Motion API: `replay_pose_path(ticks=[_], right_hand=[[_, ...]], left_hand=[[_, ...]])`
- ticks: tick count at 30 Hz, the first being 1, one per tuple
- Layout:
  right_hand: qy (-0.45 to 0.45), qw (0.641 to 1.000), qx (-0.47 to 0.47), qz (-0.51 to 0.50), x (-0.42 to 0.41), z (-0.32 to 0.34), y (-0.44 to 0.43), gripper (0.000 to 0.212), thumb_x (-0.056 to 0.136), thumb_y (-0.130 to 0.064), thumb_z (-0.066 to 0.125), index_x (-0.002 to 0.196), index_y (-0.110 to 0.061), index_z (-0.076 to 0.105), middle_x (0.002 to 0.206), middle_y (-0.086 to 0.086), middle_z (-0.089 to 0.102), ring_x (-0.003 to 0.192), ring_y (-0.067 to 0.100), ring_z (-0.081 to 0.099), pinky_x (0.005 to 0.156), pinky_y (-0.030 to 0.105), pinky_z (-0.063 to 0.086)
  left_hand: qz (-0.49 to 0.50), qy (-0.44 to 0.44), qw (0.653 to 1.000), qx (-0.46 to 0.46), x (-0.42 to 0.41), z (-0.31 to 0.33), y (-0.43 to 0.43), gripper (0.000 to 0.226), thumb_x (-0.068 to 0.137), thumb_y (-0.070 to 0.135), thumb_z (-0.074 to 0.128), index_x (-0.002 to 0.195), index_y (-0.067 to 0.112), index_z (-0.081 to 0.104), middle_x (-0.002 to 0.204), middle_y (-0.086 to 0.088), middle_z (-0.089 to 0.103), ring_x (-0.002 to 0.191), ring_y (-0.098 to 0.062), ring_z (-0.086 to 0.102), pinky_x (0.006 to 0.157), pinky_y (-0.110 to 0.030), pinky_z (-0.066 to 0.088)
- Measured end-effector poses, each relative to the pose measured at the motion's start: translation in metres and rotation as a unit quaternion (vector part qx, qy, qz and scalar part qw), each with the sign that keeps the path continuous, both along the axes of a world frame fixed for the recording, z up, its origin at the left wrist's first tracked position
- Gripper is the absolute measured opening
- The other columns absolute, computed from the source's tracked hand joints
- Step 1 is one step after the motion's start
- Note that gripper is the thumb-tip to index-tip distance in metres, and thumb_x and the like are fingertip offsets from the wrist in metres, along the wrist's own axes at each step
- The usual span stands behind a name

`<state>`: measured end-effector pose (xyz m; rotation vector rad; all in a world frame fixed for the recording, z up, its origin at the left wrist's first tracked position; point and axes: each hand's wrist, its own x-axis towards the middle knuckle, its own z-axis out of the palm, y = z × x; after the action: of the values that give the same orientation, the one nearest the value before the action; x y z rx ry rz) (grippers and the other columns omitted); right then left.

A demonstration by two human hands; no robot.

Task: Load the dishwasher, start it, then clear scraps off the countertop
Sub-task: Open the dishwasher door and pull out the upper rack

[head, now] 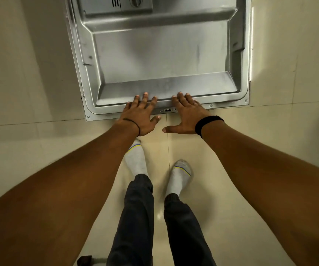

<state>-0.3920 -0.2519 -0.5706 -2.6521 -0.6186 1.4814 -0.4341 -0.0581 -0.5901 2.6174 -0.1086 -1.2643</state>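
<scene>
- The dishwasher door [158,54] is seen folded down, its steel inner face turned up toward the camera and the tiled floor [30,141] on both sides. The racks, any dishes and the countertop are outside the view.
- The left hand [139,116] is laid flat on the door's near edge, fingers straight and spread, thumb off the rim; nothing is gripped.
- The right hand [185,114] is laid the same way, released rather than grasping. The latch [167,110] sits between the two hands.
- The hands are judged to be set either side of the latch so that force is shared evenly and the door is kept from twisting.
- Flat palms are judged suited to pushing or steadying, not to pulling.
- The feet in grey socks [179,175] are kept clear of the edge, likely so that room is left for the door's swing.
- Whether the door is being raised or lowered cannot be told.
</scene>
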Motion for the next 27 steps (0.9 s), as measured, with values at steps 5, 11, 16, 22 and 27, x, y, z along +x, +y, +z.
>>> replay_pose_path(ticks=[5, 11, 16, 22, 27], right_hand=[[-0.005, 1.0, -0.005, 0.002, -0.001, -0.021, 0.001, 0.12, 0.078, -0.082, 0.052, 0.159, -0.019, -0.01, 0.167, 0.008, -0.014, 0.154, 0.028, -0.012, 0.124, 0.044, 0.001], [-0.019, 1.0, 0.004, -0.003, -0.006, -0.022, -0.001, 0.12, 0.079, -0.081, 0.053, 0.159, -0.02, -0.011, 0.166, 0.006, -0.016, 0.153, 0.027, -0.013, 0.125, 0.044, 0.002], [-0.023, 1.0, -0.004, -0.013, -0.005, -0.007, 0.003, 0.109, 0.087, -0.068, 0.058, 0.16, -0.017, -0.005, 0.167, 0.007, -0.009, 0.154, 0.028, -0.007, 0.125, 0.046, 0.011], [-0.072, 0.997, 0.017, -0.01, 0.003, 0.026, 0.01, 0.1, 0.091, -0.06, 0.058, 0.16, -0.017, 0.001, 0.168, 0.006, -0.004, 0.155, 0.027, -0.003, 0.124, 0.046, 0.015], [-0.116, 0.992, 0.035, -0.025, 0.047, 0.087, 0.03, 0.098, 0.092, -0.06, 0.056, 0.16, -0.016, 0.0, 0.168, 0.007, -0.006, 0.155, 0.027, -0.004, 0.124, 0.044, 0.011]], left_hand=[[-0.01, 0.009, 1.0, 0.003, 0.002, -0.02, 0.001, 0.074, 0.103, 0.059, 0.029, 0.162, 0.03, -0.006, 0.17, -0.006, -0.009, 0.156, -0.031, -0.006, 0.126, -0.048, 0.007], [-0.017, -0.008, 1.0, 0.014, -0.004, -0.02, 0.001, 0.075, 0.103, 0.059, 0.03, 0.162, 0.03, -0.007, 0.17, -0.006, -0.01, 0.156, -0.03, -0.005, 0.126, -0.049, 0.007], [-0.071, -0.003, 0.996, 0.053, 0.018, 0.002, 0.0, 0.074, 0.103, 0.059, 0.029, 0.162, 0.026, -0.002, 0.17, -0.007, 0.003, 0.156, -0.03, 0.007, 0.124, -0.052, 0.012], [-0.1, -0.063, 0.991, 0.07, 0.051, 0.042, 0.009, 0.07, 0.105, 0.054, 0.028, 0.162, 0.024, 0.0, 0.17, -0.007, 0.009, 0.156, -0.03, 0.01, 0.125, -0.051, 0.014], [-0.074, -0.112, 0.988, 0.077, 0.082, 0.098, 0.02, 0.071, 0.106, 0.054, 0.027, 0.162, 0.024, -0.003, 0.17, -0.007, 0.003, 0.157, -0.029, 0.005, 0.126, -0.051, 0.01]])
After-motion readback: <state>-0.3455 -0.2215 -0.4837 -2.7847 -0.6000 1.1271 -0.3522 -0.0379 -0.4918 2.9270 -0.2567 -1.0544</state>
